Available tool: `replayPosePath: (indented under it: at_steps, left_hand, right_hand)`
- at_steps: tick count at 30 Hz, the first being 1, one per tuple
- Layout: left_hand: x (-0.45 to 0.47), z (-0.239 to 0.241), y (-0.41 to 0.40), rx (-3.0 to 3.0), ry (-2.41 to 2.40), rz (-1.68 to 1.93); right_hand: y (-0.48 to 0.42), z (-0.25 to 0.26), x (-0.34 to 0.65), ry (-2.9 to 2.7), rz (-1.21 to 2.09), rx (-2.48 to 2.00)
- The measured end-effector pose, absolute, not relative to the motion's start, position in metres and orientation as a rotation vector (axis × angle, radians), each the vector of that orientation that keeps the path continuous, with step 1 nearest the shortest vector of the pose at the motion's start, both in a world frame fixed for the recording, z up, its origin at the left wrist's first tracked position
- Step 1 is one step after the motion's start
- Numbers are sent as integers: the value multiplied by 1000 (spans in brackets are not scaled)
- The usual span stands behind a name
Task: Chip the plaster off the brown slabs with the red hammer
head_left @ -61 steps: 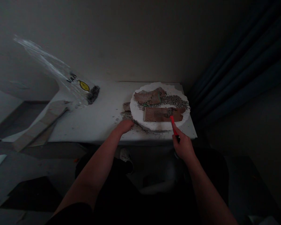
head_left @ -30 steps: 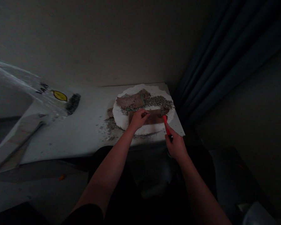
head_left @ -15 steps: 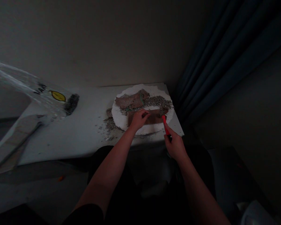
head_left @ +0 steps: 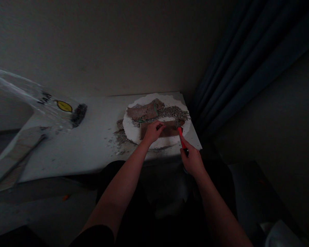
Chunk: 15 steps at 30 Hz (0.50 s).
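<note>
A round white foam slab (head_left: 134,134) lies on a white table (head_left: 92,144). On it are brown perforated boards and a heap of grey crumbs (head_left: 173,111). My left hand (head_left: 152,131) presses down on the near brown board (head_left: 170,130), fingers curled over its left part. My right hand (head_left: 192,160) is closed round a red-handled tool (head_left: 181,138), whose tip touches the right end of that board. A second brown board (head_left: 144,111) lies further back.
A clear plastic bag (head_left: 41,99) with a yellow label and dark contents lies at the table's left. Grey debris (head_left: 119,139) is scattered left of the slab. A pale plank (head_left: 12,157) leans at the left edge. Dark curtains (head_left: 242,68) hang to the right.
Two seconds ago my left hand rested on the table in front of the slab; it has since moved onto the near brown board. In the last second both hands have barely shifted.
</note>
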<state>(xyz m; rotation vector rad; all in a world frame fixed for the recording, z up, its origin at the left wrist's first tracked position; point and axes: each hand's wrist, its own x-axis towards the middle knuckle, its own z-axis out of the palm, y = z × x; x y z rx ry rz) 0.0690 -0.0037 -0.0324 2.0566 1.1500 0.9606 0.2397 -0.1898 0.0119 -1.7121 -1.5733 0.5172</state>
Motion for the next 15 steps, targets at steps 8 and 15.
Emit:
replayPosePath:
  at_steps: [8,15]
  left_hand:
    - [69,-35,-5,2122,1127,973]
    - [71,-43,-9,2189,1161,960]
  right_hand:
    - [-189,15,238,-1533,571,-1690]
    - [-184,61,229,-1554,475,-1516]
